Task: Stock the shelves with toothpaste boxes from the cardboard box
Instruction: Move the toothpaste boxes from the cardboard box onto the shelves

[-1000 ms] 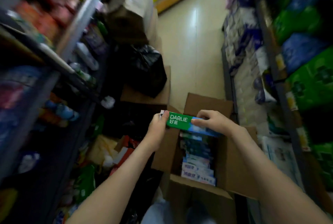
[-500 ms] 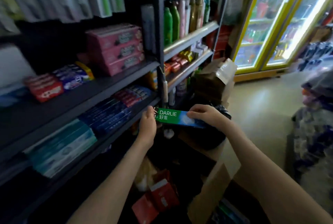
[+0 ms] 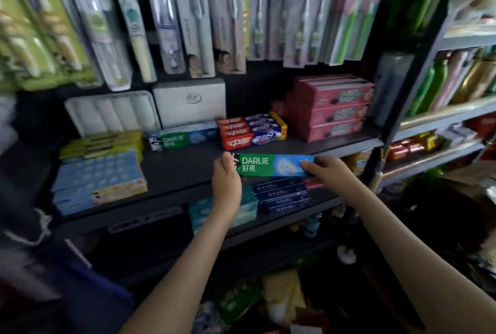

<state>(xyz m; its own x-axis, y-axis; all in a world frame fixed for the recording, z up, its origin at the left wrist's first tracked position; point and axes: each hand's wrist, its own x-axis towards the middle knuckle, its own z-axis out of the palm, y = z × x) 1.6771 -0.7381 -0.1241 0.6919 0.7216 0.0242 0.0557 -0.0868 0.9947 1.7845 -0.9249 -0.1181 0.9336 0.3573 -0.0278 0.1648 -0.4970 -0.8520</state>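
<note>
I hold a green and blue Darlie toothpaste box level in front of the dark shelf. My left hand grips its left end and my right hand grips its right end. Farther back on the same shelf lies another Darlie box, just left of a stack of red and blue toothpaste boxes. The cardboard box is out of view.
Pink boxes are stacked at the shelf's right end, light blue packs at its left. Toothbrush packs hang above. Dark blue boxes sit on the shelf below. A black upright post separates a bay of bottles.
My view swung from the cardboard box on the floor up to the shelf. Both hands carried the Darlie box up in front of the toothpaste shelf.
</note>
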